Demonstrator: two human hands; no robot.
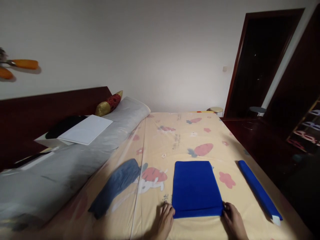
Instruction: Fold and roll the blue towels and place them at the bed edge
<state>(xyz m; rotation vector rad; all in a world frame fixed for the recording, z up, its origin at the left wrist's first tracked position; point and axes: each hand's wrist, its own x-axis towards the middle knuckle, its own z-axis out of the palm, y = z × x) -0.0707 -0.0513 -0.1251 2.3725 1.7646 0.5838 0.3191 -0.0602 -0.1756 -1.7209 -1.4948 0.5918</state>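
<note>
A bright blue cloth (196, 186) lies flat on the bed, with a narrow fold along its near edge. At its near left corner, my left hand (166, 215) is closed, fingertips on the edge. My right hand (233, 216) grips the near right corner, thumb and fingers together over the edge of the fold. To the right of it lies a long, narrow blue rolled cloth (258, 188) with a white tag at its near end. A crumpled dark blue-grey cloth (117, 185) rests to the left, apart from both hands.
The patterned bed sheet (155, 143) spreads under everything. Along the left runs a grey cushion or bolster (82, 163), bearing a white flat board (86, 129). A red-and-gold pillow (110, 104) leans by the dark headboard (50, 103). Stools (216, 109) and a shoe rack (306, 130) stand beyond.
</note>
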